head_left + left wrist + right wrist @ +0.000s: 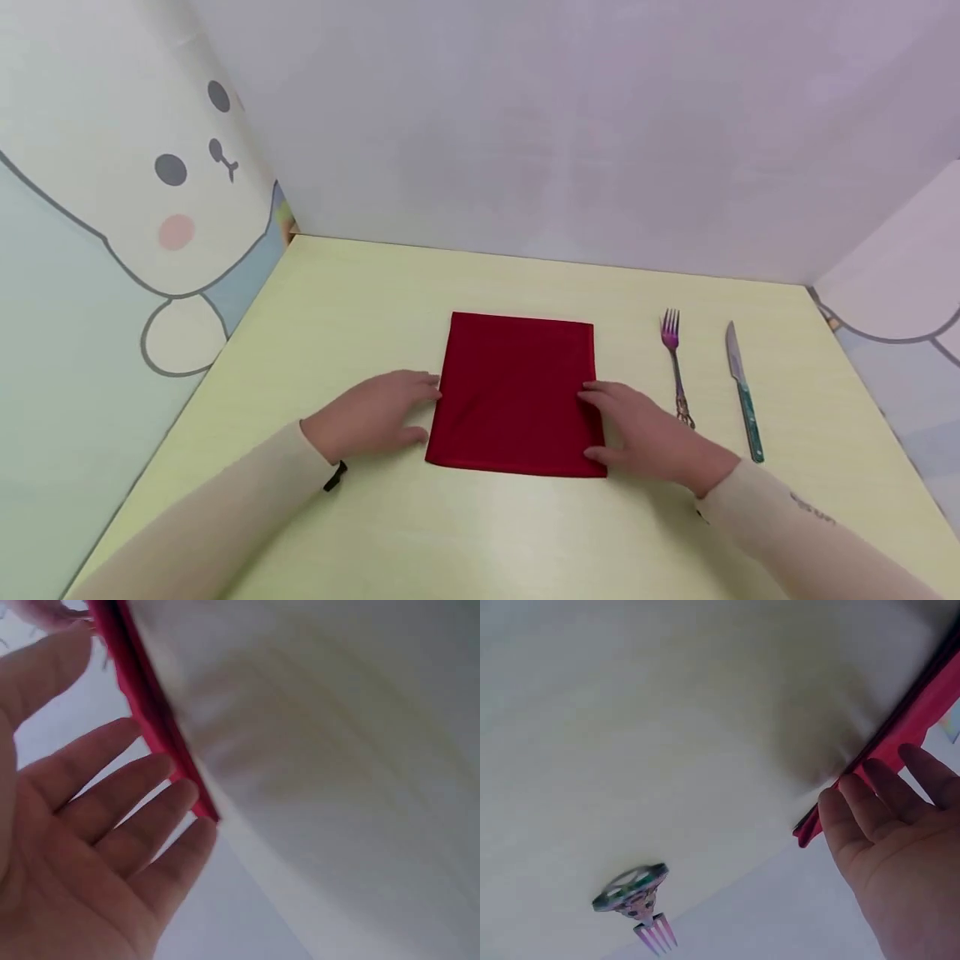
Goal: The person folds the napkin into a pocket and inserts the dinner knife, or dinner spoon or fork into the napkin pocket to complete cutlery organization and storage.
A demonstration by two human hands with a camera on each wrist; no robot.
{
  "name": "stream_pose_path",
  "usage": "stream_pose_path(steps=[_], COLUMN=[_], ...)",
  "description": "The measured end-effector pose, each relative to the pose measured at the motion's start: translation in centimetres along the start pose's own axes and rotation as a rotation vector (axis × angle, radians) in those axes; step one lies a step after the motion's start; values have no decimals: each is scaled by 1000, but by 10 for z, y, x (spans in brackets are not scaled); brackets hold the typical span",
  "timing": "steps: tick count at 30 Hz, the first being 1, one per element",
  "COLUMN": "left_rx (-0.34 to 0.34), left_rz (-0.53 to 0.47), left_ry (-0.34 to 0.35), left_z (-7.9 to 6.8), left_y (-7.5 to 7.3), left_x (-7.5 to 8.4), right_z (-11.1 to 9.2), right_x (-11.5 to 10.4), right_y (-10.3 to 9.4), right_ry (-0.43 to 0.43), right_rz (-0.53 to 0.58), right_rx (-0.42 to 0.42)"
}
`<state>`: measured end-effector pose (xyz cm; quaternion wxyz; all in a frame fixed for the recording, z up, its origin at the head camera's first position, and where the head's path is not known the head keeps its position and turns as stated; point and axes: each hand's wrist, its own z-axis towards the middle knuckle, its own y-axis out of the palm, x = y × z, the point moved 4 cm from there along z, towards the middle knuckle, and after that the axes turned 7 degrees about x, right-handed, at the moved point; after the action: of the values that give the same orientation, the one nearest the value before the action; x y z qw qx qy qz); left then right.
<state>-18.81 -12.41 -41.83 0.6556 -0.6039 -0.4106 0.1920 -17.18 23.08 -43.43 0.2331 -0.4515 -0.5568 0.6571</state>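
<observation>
A flat, rectangular, dark red cloth [517, 396] lies around the middle of the pale yellow table [360, 292]. The left hand [375, 414] and the right hand [647, 429] are well apart, each with extended fingers, and their fingertips meet the cloth's left and right sides. Nearer to the table's right edge lie a purplish metal fork [678, 375] and a green-handled knife [745, 396], both pointing toward the far edge.
</observation>
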Motion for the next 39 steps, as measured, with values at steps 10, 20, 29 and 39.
stream_pose_path(steps=[10, 20, 29, 39], left_rx=[-117, -48, 44, 122], left_rz=[120, 143, 172, 368], left_ry=[75, 77, 84, 144], left_z=[-20, -17, -12, -10], left_y=[6, 2, 3, 9], left_x=[36, 43, 47, 62], right_z=[-23, -17, -16, -18], right_x=[-20, -15, -14, -22], right_y=[5, 1, -4, -2], right_ry=[-30, 46, 76, 63], right_rz=[-41, 49, 109, 13], right_rx=[5, -54, -87, -51])
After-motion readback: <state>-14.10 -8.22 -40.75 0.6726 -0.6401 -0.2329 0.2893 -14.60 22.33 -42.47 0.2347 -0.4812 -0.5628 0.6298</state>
